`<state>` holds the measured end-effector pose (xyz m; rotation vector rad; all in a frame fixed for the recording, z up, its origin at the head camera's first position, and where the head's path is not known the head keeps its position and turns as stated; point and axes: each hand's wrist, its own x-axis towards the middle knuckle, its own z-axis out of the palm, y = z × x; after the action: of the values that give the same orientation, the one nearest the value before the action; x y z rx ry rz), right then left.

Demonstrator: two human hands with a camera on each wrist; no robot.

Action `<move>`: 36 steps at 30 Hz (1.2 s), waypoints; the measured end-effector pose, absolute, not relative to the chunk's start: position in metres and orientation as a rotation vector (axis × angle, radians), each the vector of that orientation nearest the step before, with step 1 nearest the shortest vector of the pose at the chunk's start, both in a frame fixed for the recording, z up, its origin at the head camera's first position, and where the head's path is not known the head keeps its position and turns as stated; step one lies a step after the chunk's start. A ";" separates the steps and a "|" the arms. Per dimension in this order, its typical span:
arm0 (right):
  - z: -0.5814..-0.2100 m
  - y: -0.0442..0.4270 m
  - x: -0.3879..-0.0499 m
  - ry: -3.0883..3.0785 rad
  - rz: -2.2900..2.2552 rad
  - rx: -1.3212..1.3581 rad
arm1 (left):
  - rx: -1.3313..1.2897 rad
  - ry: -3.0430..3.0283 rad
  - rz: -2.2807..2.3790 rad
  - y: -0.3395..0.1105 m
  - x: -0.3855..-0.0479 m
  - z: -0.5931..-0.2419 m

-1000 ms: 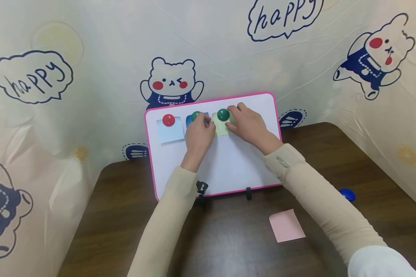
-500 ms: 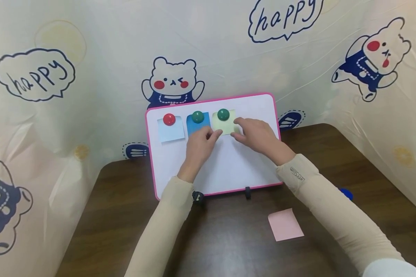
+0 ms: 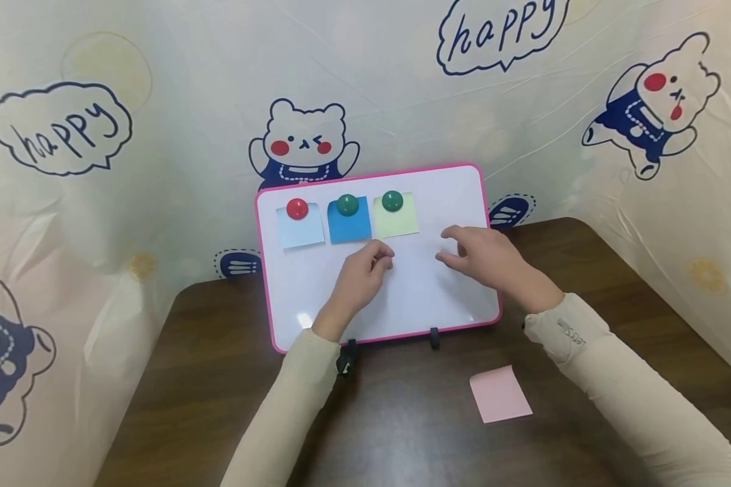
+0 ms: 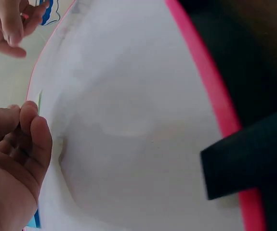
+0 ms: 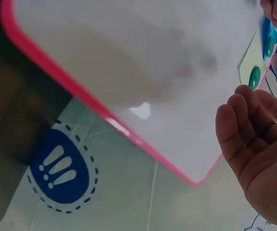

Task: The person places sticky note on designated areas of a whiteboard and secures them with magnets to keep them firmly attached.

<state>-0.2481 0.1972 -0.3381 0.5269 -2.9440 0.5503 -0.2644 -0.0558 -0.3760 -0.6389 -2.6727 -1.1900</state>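
Observation:
A white magnetic board [image 3: 317,297] with a pink rim leans upright on the table. Along its top a red magnet [image 3: 297,209] pins a light blue sticky note [image 3: 301,234]. One green magnet [image 3: 348,205] is on a dark blue note [image 3: 349,231], another green magnet [image 3: 392,201] on a pale green note [image 3: 402,223]. Just below the notes my left hand [image 3: 361,274] hovers, fingers loosely curled and holding nothing. My right hand [image 3: 487,257] is over the board's right part, thumb and fingers apart; the right wrist view shows nothing in that hand [image 5: 258,154].
A pink sticky note [image 3: 501,394] lies on the dark wooden table [image 3: 396,433] in front of the board. Black clips [image 3: 434,338] hold the board's lower edge. A patterned cloth [image 3: 176,135] hangs behind and at the sides.
Both hands have drawn away from the notes: the left down, the right down and to the right. The dark blue note and its green magnet have come into full view. The right arm now covers the blue object.

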 end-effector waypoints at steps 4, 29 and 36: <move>-0.344 0.221 -0.234 -2.938 0.588 0.491 | -0.654 -2.723 -1.236 -0.057 -0.258 -0.380; -0.381 0.339 -0.155 -2.907 0.472 0.364 | -0.837 -2.818 -1.107 -0.051 -0.228 -0.387; -0.391 0.366 -0.143 -2.984 0.479 0.260 | -1.021 -2.930 -1.008 -0.035 -0.213 -0.393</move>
<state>-0.1431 0.3657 -0.3912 0.2596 -2.9841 0.4787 -0.2125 -0.0347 -0.3925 -1.0211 -2.9301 -1.0078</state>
